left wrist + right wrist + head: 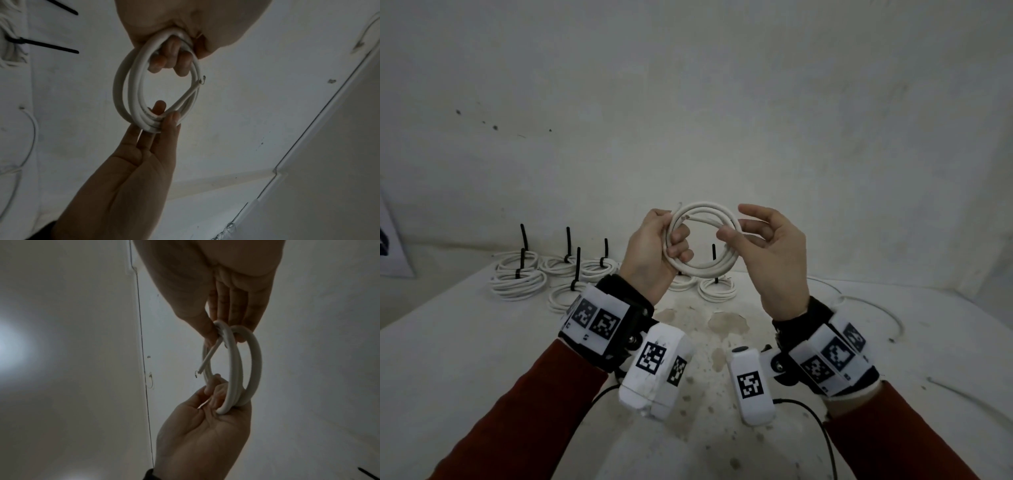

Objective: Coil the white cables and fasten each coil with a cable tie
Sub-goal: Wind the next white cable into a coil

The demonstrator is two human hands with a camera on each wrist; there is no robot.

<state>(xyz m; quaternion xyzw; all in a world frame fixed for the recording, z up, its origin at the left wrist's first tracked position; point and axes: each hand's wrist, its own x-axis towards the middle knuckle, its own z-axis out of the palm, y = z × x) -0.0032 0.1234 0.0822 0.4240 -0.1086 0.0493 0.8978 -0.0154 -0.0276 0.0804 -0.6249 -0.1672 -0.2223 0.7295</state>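
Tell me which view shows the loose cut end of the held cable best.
The left wrist view: the cut end crosses the coil's opening, bare wire showing. The right wrist view shows it too, against a pale wall. The head view shows only a small, faint tip inside the coil.

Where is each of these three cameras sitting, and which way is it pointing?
Head: worn on the head, facing forward and down at the table; shows both forearms, the left hand and right hand holding the white cable coil.
Left wrist: looks along the left hand toward the right hand, across the coil.
Right wrist: looks along the right hand toward the left hand.
Shared: all three show the coil and both hands.
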